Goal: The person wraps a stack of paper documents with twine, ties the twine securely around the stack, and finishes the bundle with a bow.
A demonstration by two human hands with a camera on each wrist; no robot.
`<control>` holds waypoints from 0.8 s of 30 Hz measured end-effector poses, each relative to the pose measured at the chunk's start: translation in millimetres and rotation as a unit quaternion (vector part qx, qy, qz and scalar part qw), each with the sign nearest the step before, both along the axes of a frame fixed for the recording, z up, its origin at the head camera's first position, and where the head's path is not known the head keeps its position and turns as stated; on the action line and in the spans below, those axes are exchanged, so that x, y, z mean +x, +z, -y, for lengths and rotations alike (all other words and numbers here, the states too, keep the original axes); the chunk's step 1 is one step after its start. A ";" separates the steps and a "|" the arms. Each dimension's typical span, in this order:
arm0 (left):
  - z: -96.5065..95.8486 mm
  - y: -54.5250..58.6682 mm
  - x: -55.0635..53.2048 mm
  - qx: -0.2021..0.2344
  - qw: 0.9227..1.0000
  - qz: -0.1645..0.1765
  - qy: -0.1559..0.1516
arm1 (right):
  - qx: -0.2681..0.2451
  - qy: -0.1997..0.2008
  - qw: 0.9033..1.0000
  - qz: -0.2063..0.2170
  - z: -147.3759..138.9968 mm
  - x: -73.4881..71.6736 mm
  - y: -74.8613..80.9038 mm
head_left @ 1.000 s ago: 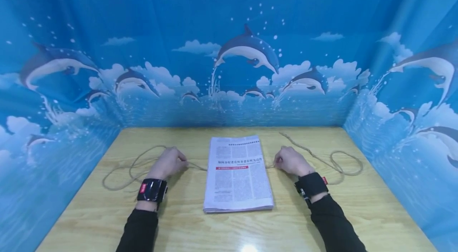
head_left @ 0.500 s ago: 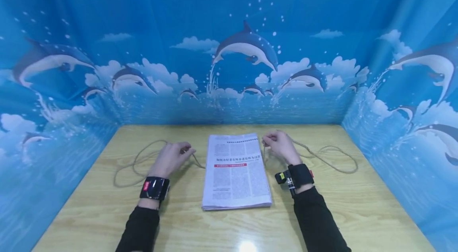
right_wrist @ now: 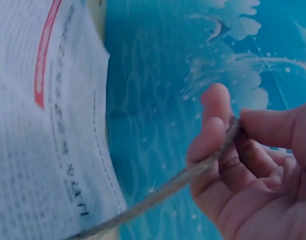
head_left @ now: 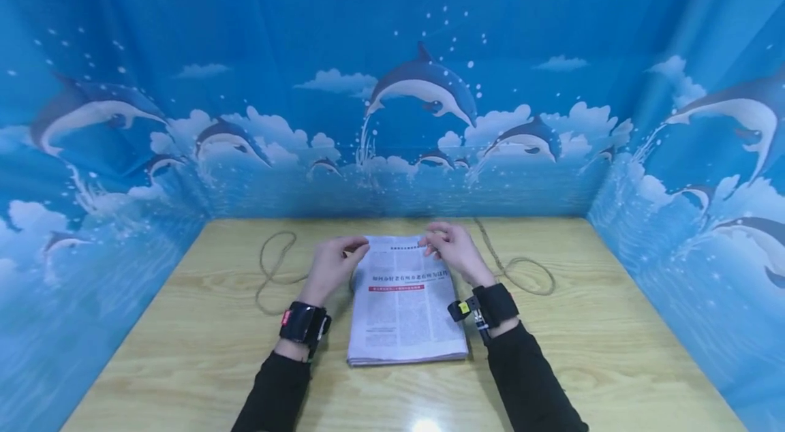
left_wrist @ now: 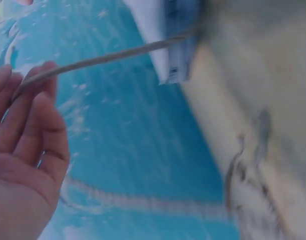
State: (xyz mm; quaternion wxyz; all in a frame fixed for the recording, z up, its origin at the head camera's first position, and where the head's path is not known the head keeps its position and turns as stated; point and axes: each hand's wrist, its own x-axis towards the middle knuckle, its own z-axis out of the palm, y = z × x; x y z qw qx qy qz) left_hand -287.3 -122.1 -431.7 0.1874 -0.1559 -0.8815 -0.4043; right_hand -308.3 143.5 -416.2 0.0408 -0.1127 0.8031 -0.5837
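A stack of newspapers [head_left: 405,323] lies flat on the table, and a thin twine rope [left_wrist: 117,56] comes out from under its side. My left hand [head_left: 334,265] is raised over the stack's upper left edge and pinches the rope between thumb and fingers. Over the upper right part of the stack, my right hand [head_left: 456,251] pinches the rope's other side; in the right wrist view that rope [right_wrist: 178,182] runs taut from the fingertips down beside the newspaper. Both hands are apart from the paper.
Loose rope lies in loops on the wooden table [head_left: 184,350] to the left and right of the stack. A blue dolphin-print curtain [head_left: 294,23] encloses the table at the back and both sides.
Both hands have risen and moved inward over the newspaper stack, drawing the rope up with them. The loops on both sides of the table have shrunk and shifted inward.
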 end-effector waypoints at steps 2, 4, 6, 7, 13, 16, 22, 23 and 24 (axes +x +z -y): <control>-6.4 6.2 -0.9 -0.014 1.000 -0.004 -0.002 | 0.006 0.013 1.000 0.003 2.6 3.1 1.4; -11.8 11.9 -1.9 -0.024 1.000 -0.008 -0.003 | 0.011 0.022 1.000 0.004 5.7 5.0 1.7; -16.3 16.6 -2.7 -0.033 0.999 -0.009 -0.007 | 0.012 0.022 1.000 0.006 9.3 6.0 1.8; -18.1 18.8 -3.0 -0.041 0.999 -0.011 -0.011 | 0.015 0.021 1.000 0.005 11.1 6.0 1.5; -20.1 24.7 -6.2 -0.086 0.995 -0.029 -0.035 | 0.017 0.003 1.000 -0.009 19.8 3.6 3.1; -16.4 24.7 -7.8 -0.088 0.995 -0.030 -0.031 | 0.041 0.009 0.999 -0.022 23.7 2.5 5.9; -9.2 23.8 -8.6 -0.100 0.991 -0.086 -0.031 | 0.126 0.042 0.989 -0.059 33.1 0.3 5.3; -9.0 23.6 -8.5 -0.099 0.990 -0.095 -0.037 | 0.135 0.048 0.987 -0.066 34.8 0.2 4.6; -9.2 23.2 -8.6 -0.096 0.989 -0.102 -0.045 | 0.142 0.056 0.985 -0.075 36.2 0.4 4.0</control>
